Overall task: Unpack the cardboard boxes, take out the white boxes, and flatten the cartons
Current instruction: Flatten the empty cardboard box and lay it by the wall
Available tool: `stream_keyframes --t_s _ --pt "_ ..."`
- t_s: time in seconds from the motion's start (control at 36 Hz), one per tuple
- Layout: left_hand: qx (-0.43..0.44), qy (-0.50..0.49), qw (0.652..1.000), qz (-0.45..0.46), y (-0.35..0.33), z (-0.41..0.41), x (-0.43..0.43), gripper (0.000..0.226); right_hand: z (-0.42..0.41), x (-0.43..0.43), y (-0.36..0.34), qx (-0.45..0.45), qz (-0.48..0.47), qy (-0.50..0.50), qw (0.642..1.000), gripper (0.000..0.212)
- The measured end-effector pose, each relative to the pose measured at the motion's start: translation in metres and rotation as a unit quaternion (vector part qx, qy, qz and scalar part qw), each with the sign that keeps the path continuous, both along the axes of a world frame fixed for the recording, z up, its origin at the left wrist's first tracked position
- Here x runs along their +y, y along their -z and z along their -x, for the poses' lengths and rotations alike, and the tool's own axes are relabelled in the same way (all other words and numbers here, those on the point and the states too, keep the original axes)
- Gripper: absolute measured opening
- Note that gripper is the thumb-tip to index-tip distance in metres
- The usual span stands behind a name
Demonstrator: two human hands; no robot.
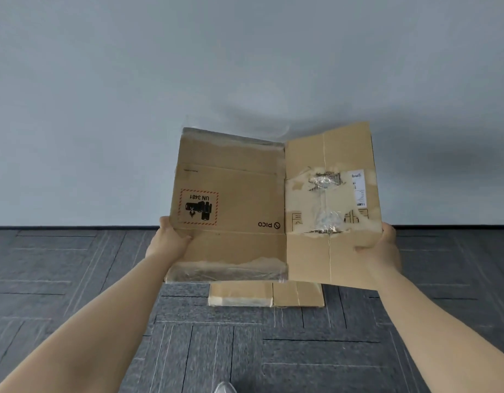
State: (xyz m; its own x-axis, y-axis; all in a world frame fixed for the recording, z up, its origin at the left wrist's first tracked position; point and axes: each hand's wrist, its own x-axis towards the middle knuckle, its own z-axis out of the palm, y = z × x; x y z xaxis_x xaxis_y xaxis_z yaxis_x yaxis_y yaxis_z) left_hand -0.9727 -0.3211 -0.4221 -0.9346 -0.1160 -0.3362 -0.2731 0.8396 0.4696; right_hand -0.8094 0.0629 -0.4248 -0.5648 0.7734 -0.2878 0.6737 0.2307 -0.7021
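Observation:
I hold a flattened brown carton (245,199) up in front of me, above the floor. It is bent along a vertical crease into two panels; the left panel bears an upside-down PICO logo and a red UN 3481 label, and the right has torn tape and a white shipping label. My left hand (171,236) grips the carton's lower left edge, thumb on the front. My right hand (382,245) grips its lower right edge, thumb on the front too. A second flattened carton (266,295) lies on the floor beneath, mostly hidden. No white box is in view.
Dark grey carpet tiles (245,350) cover the floor around the lying carton. A plain pale wall (245,66) rises right behind it. A small shiny object (224,388) shows at the bottom edge.

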Motion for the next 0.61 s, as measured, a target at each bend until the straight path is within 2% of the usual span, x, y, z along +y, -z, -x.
stream_keyframes --t_s 0.17,0.39,0.5,0.61 --pt "-0.006 -0.022 0.999 0.024 0.143 0.043 0.011 0.056 0.04 0.01 0.156 -0.026 -0.002 -0.013 1.0 0.064" --pt "-0.021 -0.014 0.999 0.035 0.383 0.078 0.021 0.051 0.068 0.025 0.401 -0.08 -0.038 -0.046 0.995 0.063" --pt "-0.041 -0.019 0.999 0.03 0.471 0.084 0.014 0.05 0.081 0.029 0.494 -0.093 -0.027 -0.072 0.993 0.061" --pt "-0.051 -0.031 0.998 0.03 0.528 0.089 0.009 0.053 0.093 0.032 0.557 -0.116 -0.028 -0.093 0.989 0.058"
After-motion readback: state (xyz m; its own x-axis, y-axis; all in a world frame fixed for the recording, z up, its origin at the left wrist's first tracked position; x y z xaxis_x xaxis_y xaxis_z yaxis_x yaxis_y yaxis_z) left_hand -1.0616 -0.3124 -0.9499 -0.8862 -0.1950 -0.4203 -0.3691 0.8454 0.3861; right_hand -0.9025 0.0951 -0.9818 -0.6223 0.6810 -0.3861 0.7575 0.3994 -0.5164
